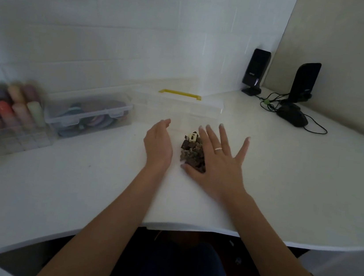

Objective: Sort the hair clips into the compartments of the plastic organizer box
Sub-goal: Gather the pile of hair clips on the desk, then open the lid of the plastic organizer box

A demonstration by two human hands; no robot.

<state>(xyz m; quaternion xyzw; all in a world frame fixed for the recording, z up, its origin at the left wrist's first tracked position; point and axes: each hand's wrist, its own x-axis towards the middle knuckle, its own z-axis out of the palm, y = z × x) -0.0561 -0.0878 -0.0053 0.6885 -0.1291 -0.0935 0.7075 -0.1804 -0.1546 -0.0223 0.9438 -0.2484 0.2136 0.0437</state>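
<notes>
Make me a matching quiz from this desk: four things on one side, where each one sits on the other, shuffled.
Things:
1. pile of hair clips
2. yellow handle
3. speakers
4. computer mouse

Places:
A. far right corner, against the wall
B. between the left hand and right hand
C. beside the cables, before the speakers
D. atop the clear box

Pairs: 1-B, 2-D, 3-A, 4-C

dim, soft light; blurred, warped left edge

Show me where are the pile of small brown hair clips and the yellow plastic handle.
pile of small brown hair clips (191, 154), head view, middle of pile.
yellow plastic handle (180, 93), head view, middle of bar.
</notes>
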